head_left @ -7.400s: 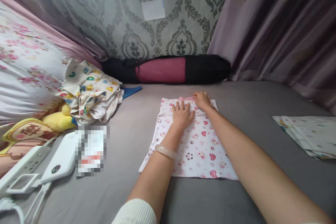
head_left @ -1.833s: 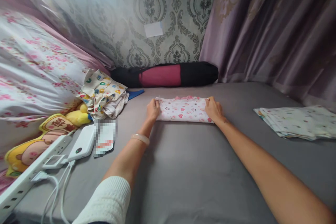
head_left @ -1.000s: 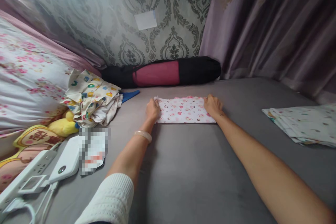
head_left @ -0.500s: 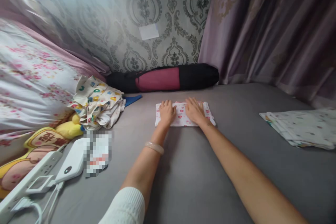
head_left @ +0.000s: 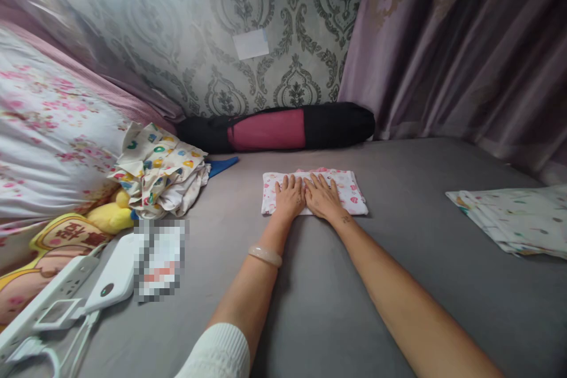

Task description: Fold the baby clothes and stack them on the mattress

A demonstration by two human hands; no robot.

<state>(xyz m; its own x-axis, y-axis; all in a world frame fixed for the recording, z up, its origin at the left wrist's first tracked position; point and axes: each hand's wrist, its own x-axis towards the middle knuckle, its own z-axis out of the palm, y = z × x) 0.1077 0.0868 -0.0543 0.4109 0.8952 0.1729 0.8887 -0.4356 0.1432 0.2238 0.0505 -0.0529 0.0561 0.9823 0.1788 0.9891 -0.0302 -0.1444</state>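
A white cloth with red and pink prints (head_left: pixel 354 192) lies folded into a flat rectangle on the grey bed sheet (head_left: pixel 336 307). My left hand (head_left: pixel 290 196) rests palm down on its middle, fingers stretched out. Close beside it, my right hand (head_left: pixel 323 194) is also flat on the cloth with its fingers spread. The two hands nearly meet at the thumbs. Neither one grips the fabric. What garment or cloth it is, I cannot tell. A pale bangle (head_left: pixel 264 256) circles my left wrist.
Crumpled patterned cloth (head_left: pixel 162 168) lies at left by a yellow plush toy (head_left: pixel 110 218). Nearer are a power strip (head_left: pixel 57 295) and a white power bank (head_left: pixel 115 274) with cables. Another folded cloth (head_left: pixel 518 218) sits at right. A black and red long bag (head_left: pixel 268 130) lies along the wall.
My hands have come together over the middle of the cloth, the left moving right and the right slightly left. The view has shifted a little.
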